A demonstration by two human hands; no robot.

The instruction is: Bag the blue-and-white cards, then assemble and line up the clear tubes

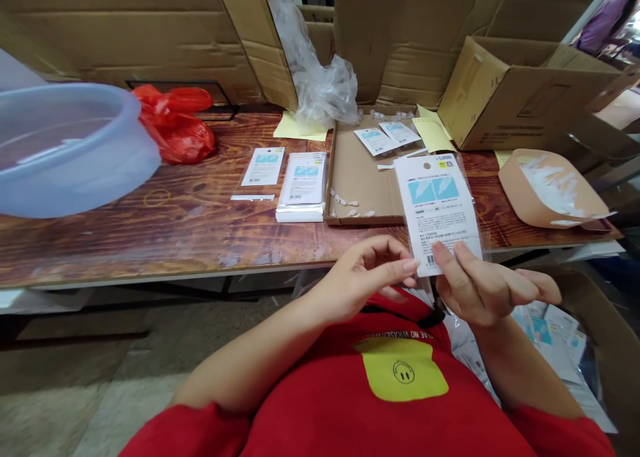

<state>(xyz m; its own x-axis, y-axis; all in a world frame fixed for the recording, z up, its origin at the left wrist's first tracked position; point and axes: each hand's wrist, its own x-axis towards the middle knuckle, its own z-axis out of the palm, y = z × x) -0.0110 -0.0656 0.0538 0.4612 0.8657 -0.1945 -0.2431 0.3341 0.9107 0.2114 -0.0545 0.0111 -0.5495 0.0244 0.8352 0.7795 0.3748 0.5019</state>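
A printed card in a clear plastic bag (pixel 440 200) is held up over the table's front edge, with blue pictures and a barcode on its face. My right hand (pixel 487 284) grips the lower part of this bagged card, two fingertips lying across its front and the thumb hidden behind. At the card's lower left corner, my left hand (pixel 377 270) is closed, thumb and fingertips together against the bag's edge. Just beyond my hands is a shallow cardboard tray (pixel 367 207) holding more bagged cards (pixel 387 137) and small clear plastic pieces (pixel 345 199).
Left of the tray lie a stack of cards (pixel 303 184) and a single card (pixel 263 166). A blue basin (pixel 75 177) and red plastic bag (pixel 180 127) stand farther left. On the right are a beige bin (pixel 520 184) of white pieces, a carton (pixel 530 104) and a floor box (pixel 590 297) of packets.
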